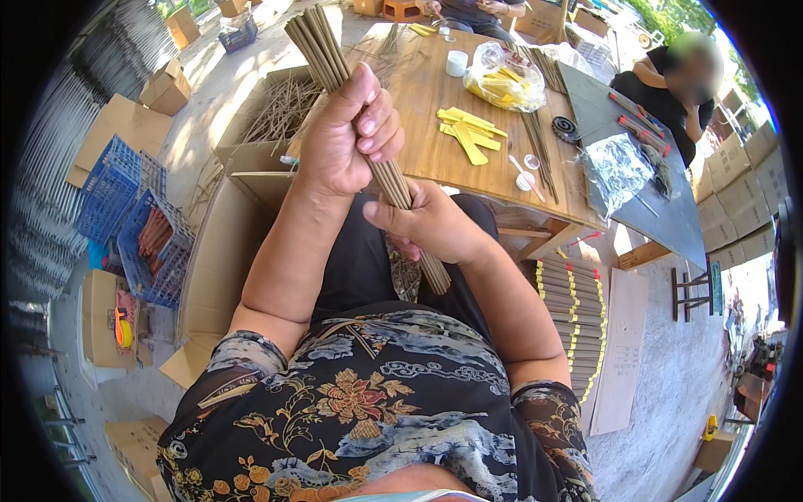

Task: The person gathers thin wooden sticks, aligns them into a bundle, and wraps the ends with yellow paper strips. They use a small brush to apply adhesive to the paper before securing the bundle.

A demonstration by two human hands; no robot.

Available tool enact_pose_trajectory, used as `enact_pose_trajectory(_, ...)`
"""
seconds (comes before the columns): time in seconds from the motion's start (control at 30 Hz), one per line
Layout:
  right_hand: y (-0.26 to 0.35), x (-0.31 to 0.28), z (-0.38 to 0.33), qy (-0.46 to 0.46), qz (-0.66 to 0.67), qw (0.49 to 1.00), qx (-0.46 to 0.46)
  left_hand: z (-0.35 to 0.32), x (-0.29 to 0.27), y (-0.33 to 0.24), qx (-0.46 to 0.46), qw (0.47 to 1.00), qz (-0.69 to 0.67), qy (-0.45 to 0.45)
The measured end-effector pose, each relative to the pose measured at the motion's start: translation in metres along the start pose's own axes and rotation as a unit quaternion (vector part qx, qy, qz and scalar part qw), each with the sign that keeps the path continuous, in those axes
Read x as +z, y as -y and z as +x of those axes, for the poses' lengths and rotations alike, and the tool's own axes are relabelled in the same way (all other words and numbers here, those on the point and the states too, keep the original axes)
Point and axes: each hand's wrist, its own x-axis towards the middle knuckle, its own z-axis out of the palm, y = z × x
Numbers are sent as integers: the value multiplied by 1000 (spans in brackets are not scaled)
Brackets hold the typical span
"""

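A bundle of thin brown incense sticks (389,179) slants across the space in front of my lap, its fanned top to the upper left and its lower end near my thighs. My left hand (347,130) is wrapped in a fist round the upper part of the bundle. Lower down, my right hand (435,222) closes round the same bundle, thumb on the near side and some fingers hidden behind it. Yellow paper strips (468,134) lie on the wooden table (418,109) beyond my hands. On the table, a clear plastic bag (504,77) holds more yellow strips.
A cardboard box of loose sticks (280,109) stands at my left, near blue crates (159,251). Yellow-banded bundles (573,318) lie in rows to my right. A white cup (457,64) stands on the table. One co-worker (669,92) sits beside the grey tabletop (661,184); another is across.
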Motion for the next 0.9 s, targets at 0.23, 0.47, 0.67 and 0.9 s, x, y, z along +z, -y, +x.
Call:
enact_pose_trajectory(0.23,-10,21,24,-80,-96,992,6,-14,-20,-2,35,988,85,-124)
enact_pose_trajectory(0.47,-8,28,47,-66,-142,987,20,-14,-45,-21,36,994,55,-91)
enact_pose_trajectory(0.67,-25,29,67,-51,-154,987,10,-20,-58,-24,40,984,63,-161)
enact_pose_trajectory(0.9,-29,43,84,-110,-221,969,-14,-16,-64,-32,82,947,116,-287)
